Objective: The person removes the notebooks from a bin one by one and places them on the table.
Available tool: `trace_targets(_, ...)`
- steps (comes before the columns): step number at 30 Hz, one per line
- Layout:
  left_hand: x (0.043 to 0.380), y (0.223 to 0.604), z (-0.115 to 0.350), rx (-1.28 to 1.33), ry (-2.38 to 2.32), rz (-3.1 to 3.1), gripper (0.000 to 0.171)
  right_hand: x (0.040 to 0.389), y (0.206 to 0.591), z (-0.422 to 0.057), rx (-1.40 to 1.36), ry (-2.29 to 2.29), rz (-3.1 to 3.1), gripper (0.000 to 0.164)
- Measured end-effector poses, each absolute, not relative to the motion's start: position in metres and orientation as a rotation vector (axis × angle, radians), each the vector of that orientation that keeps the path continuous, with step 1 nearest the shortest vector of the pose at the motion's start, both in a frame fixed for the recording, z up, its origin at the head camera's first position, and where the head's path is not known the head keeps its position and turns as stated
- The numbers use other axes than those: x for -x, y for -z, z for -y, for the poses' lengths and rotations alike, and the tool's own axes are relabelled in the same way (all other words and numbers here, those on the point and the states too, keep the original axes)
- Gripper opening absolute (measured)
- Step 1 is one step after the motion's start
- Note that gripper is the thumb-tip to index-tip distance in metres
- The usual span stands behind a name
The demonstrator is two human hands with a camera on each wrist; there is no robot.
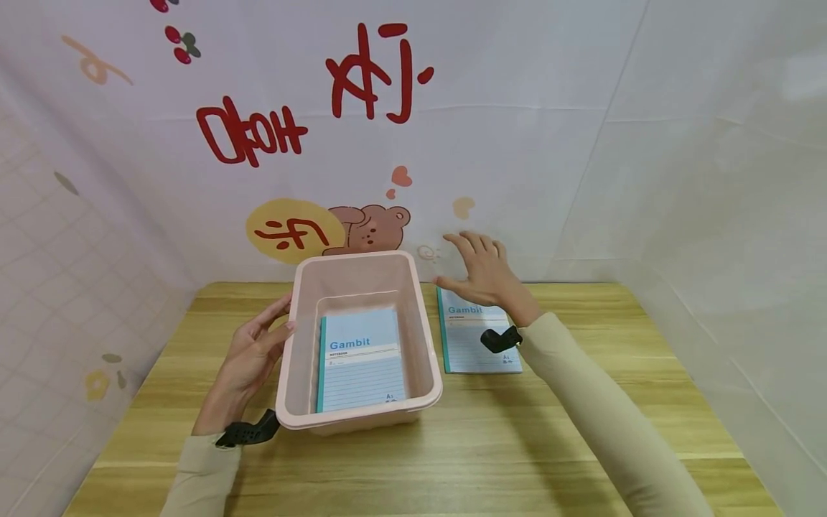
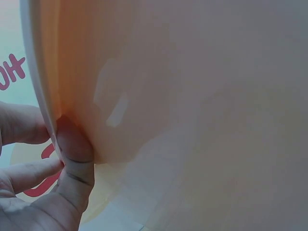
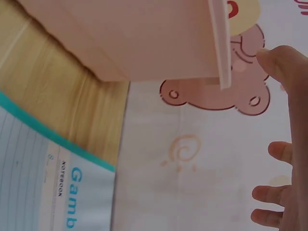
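- The place seems to be a small screened corner for recording handwork at a table; whether it belongs to a home, an office or a lab, I cannot tell.
- The table (image 1: 400,474) has a wood-grain top and reaches to the back sheet (image 1: 530,158).
- This sheet is white and creased, like hanging cloth, and carries a cartoon bear (image 1: 375,233), cherries (image 1: 182,55) and large red characters (image 1: 405,79), which look rather homely.
- A left sheet (image 1: 45,287) with pale grid and a right sheet (image 1: 723,215), almost plain, enclose both sides.
- A black device (image 1: 500,339) on each wrist suggests the recording.
- Notebooks (image 1: 362,373) and a pink bin (image 1: 355,274) are ordinary household or office goods.
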State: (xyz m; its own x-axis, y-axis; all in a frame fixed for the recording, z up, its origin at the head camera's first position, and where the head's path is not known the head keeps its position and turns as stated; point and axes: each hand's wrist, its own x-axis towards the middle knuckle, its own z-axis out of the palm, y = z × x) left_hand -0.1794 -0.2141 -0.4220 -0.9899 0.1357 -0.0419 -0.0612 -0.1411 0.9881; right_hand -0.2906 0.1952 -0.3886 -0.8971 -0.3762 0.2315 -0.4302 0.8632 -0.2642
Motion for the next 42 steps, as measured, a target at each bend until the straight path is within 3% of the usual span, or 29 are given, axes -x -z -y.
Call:
trace_targets(21,0.177,0.425,0.212,-0.07,-2.263,-1.971,0.07,0.271,0.339,-0.144,-0.661,-0.414,2.906,0.095)
trace_targets(31,0.177,0.424,0.211,-0.081,-2.265,-1.964,0.07,0.265,0.333,-0.102,-0.659,-0.294,2.948,0.103)
trace_targets(42,0.18,0.423,0.214,-0.176,-2.295,-1.932,0.068,0.263,0.342,-0.049,-0.687,-0.225,3.02,0.101)
